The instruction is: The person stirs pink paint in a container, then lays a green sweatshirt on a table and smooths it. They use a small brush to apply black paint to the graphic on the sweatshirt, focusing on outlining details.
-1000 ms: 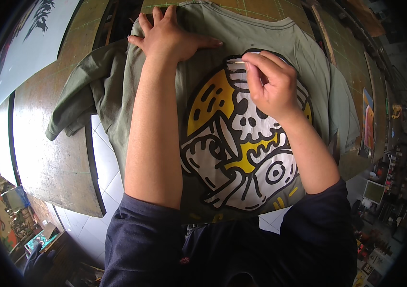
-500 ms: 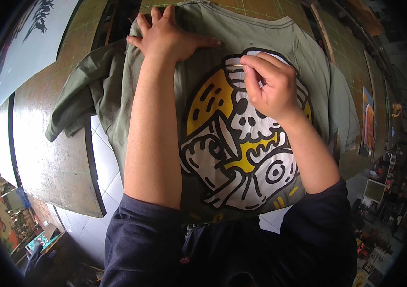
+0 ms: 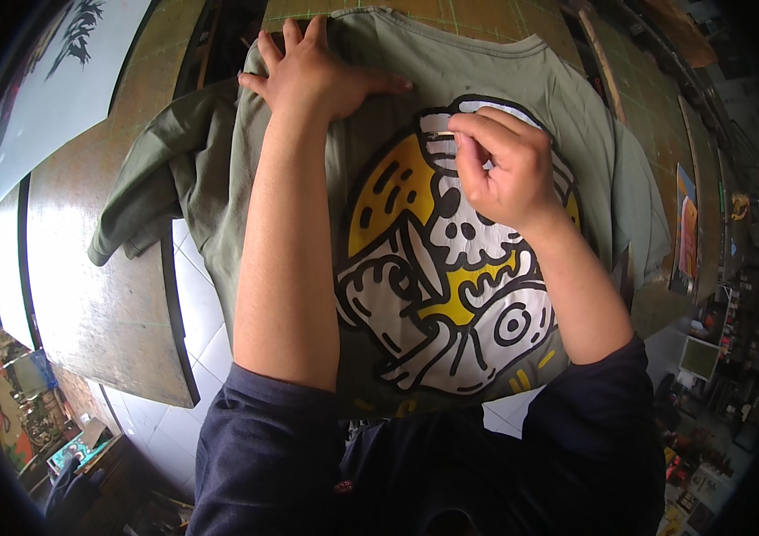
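Note:
A grey-green T-shirt [image 3: 522, 76] lies spread out, its collar at the far side. On it is a large print [image 3: 464, 237] of a white skull with black outlines and yellow patches. My left hand [image 3: 312, 80] rests on the shirt near its far left shoulder, fingers spread and thumb pointing right. Over the upper part of the print, my right hand [image 3: 506, 170] pinches a thin pale stick [image 3: 439, 134] between thumb and forefinger. The stick's tip points left at the white striped area. Whether it touches the cloth, I cannot tell.
The shirt's left sleeve [image 3: 134, 192] drapes over a worn wooden board [image 3: 94, 286]. A white panel with a black drawing [image 3: 67, 80] stands at the far left. Pale floor tiles [image 3: 205, 313] show between the boards. Shelves and clutter [image 3: 701, 464] fill the right side.
My right hand and the stick have shifted slightly nearer over the white striped area. My left hand stays at the same place on the shirt.

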`<state>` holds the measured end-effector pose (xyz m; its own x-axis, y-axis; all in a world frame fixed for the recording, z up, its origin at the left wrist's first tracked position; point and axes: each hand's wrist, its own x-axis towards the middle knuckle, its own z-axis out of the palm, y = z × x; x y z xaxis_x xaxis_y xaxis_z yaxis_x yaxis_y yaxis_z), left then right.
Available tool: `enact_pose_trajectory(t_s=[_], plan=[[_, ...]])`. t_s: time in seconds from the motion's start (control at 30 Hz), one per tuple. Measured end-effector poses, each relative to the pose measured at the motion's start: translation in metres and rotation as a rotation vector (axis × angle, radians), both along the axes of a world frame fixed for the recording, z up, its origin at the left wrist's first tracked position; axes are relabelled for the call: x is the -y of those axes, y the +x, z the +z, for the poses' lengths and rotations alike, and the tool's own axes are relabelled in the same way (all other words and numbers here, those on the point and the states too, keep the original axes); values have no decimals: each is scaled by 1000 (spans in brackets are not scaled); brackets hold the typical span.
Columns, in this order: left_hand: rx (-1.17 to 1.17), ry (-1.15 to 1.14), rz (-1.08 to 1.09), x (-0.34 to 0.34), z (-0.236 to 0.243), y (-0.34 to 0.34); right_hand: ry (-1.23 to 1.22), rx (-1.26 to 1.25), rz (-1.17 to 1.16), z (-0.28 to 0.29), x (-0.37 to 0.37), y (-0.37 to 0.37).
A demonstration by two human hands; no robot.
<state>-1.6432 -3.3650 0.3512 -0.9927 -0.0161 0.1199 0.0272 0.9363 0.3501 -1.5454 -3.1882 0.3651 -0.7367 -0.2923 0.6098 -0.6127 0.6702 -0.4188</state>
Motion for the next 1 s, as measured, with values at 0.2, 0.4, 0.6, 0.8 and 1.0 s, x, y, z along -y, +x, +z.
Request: enact_pose_trajectory(t_s=[0.2, 0.4, 0.6, 0.8, 1.0], plan=[[13, 5, -2, -1, 2, -1, -57, -24, -31, -1, 2, -1], [13, 7, -2, 0, 1, 0, -8, -17, 0, 0, 0, 0], [13, -11, 0, 0, 0, 0, -68, -44, -7, 1, 1, -1], [8, -8, -4, 0, 1, 0, 42, -31, 11, 1, -3, -1], [-1, 10, -11, 1, 0, -1, 16, -16, 18, 2, -3, 0]])
